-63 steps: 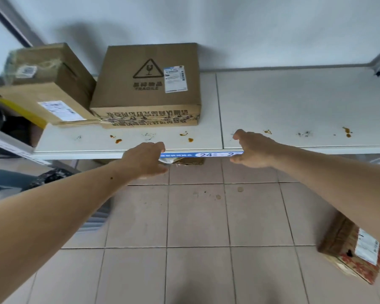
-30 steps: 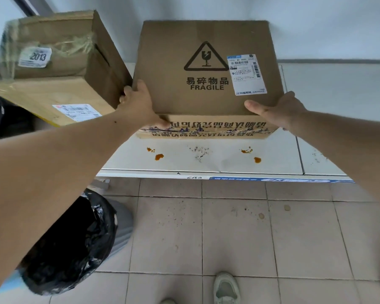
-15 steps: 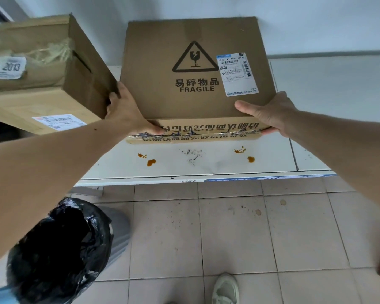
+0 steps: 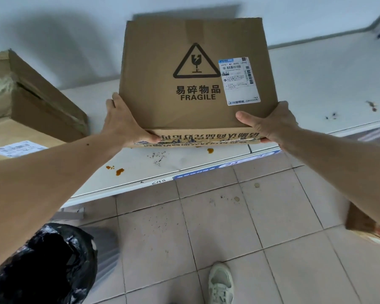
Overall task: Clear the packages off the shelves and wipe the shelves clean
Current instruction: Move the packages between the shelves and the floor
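Head view: my left hand (image 4: 124,123) and right hand (image 4: 270,123) clamp the box (image 4: 193,84) at frame centre by its near corners, front edge raised over the stained shelf (image 4: 316,88).

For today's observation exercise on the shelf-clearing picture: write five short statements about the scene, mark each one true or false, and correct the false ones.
1. Both hands grip the box marked FRAGILE. True: the left hand and the right hand hold its near corners.
2. The white shelf is spotless. False: orange-brown stains and dark specks mark it.
3. The shipping label sits left of the warning triangle. False: it sits to the right.
4. Another cardboard box stands to the left. True.
5. The bin has a white liner. False: the bag is black.
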### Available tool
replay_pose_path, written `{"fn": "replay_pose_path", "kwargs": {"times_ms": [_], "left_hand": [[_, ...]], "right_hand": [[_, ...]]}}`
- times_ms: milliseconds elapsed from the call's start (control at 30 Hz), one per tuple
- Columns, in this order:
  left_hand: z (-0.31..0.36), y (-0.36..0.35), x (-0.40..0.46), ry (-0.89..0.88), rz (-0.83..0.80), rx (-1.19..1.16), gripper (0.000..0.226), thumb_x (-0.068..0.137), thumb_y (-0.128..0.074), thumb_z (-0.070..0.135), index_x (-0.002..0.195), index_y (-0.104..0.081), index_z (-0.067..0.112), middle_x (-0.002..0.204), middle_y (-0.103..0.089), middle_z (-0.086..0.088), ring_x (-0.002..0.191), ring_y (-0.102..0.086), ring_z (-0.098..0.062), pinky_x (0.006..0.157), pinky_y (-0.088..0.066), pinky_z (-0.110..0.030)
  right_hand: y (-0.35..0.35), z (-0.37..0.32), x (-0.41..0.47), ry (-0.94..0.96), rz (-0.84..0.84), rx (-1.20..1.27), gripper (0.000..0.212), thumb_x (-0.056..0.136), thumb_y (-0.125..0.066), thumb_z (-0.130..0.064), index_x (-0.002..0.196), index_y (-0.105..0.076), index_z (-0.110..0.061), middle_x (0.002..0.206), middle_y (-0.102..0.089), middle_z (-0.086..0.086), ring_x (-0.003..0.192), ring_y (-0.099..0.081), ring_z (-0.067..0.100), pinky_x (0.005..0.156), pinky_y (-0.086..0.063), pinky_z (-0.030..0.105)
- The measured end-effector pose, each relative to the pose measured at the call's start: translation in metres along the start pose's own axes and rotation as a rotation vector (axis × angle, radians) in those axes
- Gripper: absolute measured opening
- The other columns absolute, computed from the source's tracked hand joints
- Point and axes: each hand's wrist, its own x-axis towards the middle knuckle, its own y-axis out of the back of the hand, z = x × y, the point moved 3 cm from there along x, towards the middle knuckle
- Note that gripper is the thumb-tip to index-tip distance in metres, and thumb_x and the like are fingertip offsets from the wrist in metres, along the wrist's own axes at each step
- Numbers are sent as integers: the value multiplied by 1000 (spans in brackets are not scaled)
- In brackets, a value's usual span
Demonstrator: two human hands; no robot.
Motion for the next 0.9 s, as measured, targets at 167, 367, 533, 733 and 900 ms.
{"fn": "replay_pose_path", "kwargs": {"times_ms": [167,367,533,733,900], "left_hand": [[63,-32,-28,-138,-97,7,126,45,-99,27,143,-21,6,138,-29,-11,128,-42,-29,107,-40,-41],[141,-88,-78,-313,-193,53,129,41,-99,29,142,-23,7,135,-31,-11,123,-47,-32,107,-42,-45],[204,-139,-134,-458,-267,102,135,40,-99,32,145,-18,6,136,-30,-11,125,-45,-32,108,-40,-44],[266,-209,-219,-529,-324,135,135,41,-99,31,145,-17,10,136,-29,-10,128,-42,-30,109,-37,-43],[311,-281,-308,-597,-379,167,143,41,-99,34,151,-10,11,146,-28,-12,135,-36,-30,111,-33,-44]], "right_hand": [[60,63,-22,-91,103,86,93,56,-88,-61,121,-41,-16,108,-60,-2,96,-65,20,79,-61,44],[138,156,-65,-195,204,194,101,55,-89,-57,135,-42,-17,112,-62,-4,92,-63,13,73,-61,40],[200,241,-105,-324,313,195,100,56,-87,-63,129,-38,-16,116,-58,0,96,-64,22,73,-60,43],[263,349,-149,-372,381,306,111,45,-88,-66,130,-37,-17,121,-57,-2,109,-61,22,82,-59,46],[320,451,-195,-439,417,327,124,30,-81,-75,131,-37,-18,122,-58,0,109,-61,23,83,-59,48]]}}
